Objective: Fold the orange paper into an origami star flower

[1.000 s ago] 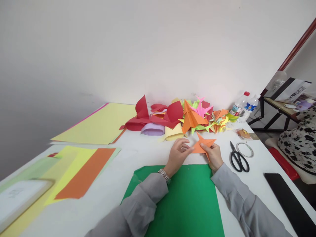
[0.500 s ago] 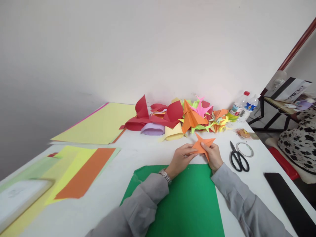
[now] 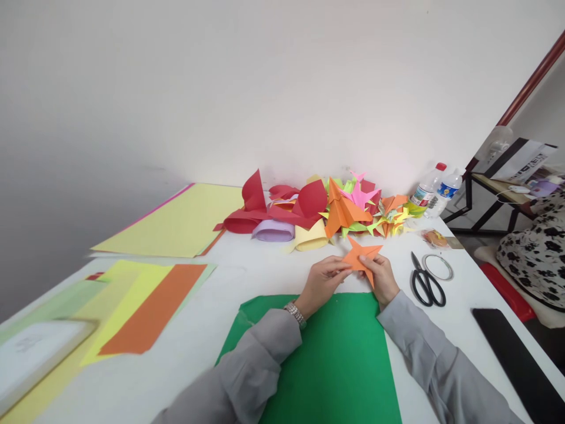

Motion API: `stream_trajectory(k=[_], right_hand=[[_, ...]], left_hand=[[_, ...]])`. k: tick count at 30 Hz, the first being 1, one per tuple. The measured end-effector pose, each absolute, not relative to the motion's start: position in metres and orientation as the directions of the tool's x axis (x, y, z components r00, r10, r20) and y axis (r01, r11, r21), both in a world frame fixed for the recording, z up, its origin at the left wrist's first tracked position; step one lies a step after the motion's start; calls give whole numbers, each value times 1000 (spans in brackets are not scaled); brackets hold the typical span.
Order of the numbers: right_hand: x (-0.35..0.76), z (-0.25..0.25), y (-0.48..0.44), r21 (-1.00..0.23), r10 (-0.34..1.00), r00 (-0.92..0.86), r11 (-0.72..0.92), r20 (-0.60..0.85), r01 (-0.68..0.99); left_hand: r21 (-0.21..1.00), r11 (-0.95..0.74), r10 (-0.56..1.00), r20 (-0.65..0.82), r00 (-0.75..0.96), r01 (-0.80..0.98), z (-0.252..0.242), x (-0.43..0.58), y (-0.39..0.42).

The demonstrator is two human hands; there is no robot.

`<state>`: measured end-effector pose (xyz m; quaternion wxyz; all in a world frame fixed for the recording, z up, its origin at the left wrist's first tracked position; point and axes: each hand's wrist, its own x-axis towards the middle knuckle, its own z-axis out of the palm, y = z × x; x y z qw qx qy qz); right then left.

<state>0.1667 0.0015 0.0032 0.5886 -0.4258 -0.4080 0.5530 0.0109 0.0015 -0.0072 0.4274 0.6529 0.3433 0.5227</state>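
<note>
An orange folded paper star with pointed arms is held between my two hands, above the table just beyond the green sheet. My left hand pinches its left side with thumb and fingers. On the right side, my right hand grips it, thumb lying on top near the middle; the fingers underneath are hidden. Behind the star lies a heap of folded paper pieces, among them an orange paper plane, a pink star and red curled shapes.
Black-handled scissors and a tape roll lie to the right, near a long black strip. Two bottles stand at the back right. Coloured sheets and a white box are on the left. Another person sits far right.
The orange star has turned and shifted very slightly to the left in my hands. My left hand's fingers have moved a little along its edge. The other things look unchanged.
</note>
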Motion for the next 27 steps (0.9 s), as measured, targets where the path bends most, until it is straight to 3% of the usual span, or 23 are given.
stream_trajectory(k=[6, 27], right_hand=[[168, 1, 1, -958, 999, 50, 25, 11, -287], [169, 2, 2, -983, 1000, -25, -15, -10, -181]], left_hand=[[952, -304, 940, 307, 151, -45, -3, 11, -1], [976, -205, 972, 212, 104, -78, 0, 12, 0]])
